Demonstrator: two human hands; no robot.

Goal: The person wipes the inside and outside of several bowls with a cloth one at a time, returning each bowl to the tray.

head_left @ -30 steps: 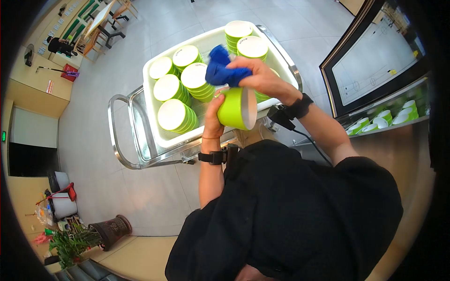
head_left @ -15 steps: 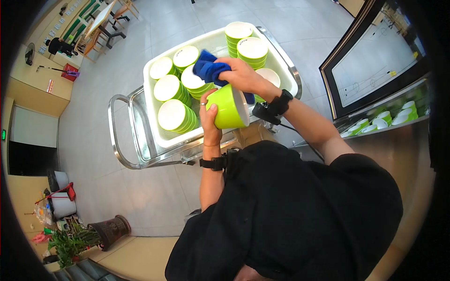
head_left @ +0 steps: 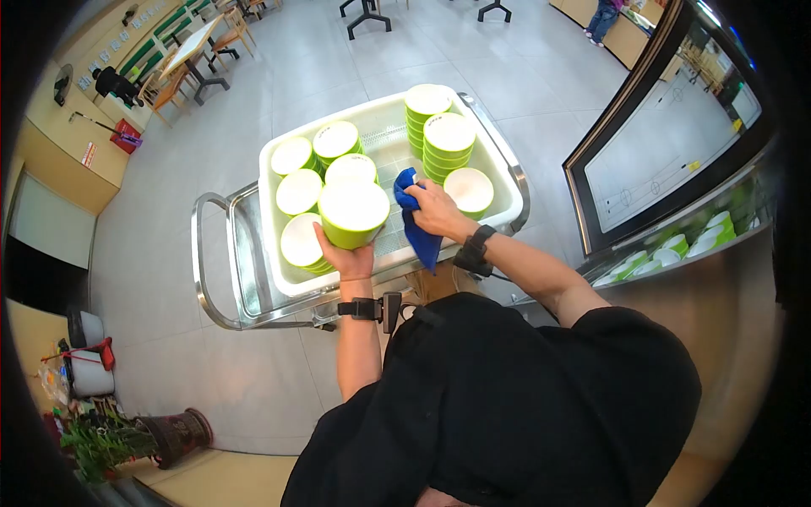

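Note:
My left hand (head_left: 347, 258) is closed around the lower side of a lime-green bowl (head_left: 351, 228), whose round white face points up toward me. The bowl overlaps the left-hand stacks in this view. My right hand (head_left: 439, 211) grips a blue cloth (head_left: 422, 241), bunched at the top with a loose end hanging down. Both hands are over a white plastic tub (head_left: 291, 285). Inside it, several stacks of green-and-white bowls (head_left: 300, 193) fill the left side, and more stacks (head_left: 448, 139) stand at the right, close to my right hand.
Beneath the tub is a metal trolley (head_left: 245, 253) with a curved handle (head_left: 198, 253) on the left. A dark-framed glass panel (head_left: 650, 144) and a shelf of green bowls (head_left: 676, 245) are at my right. Tables, chairs (head_left: 232, 38) and a person (head_left: 117, 86) are farther off.
The bowl has moved left, away from the cloth, and turned from sideways to white face up. My right hand has lowered with the cloth. The view has tilted up slightly.

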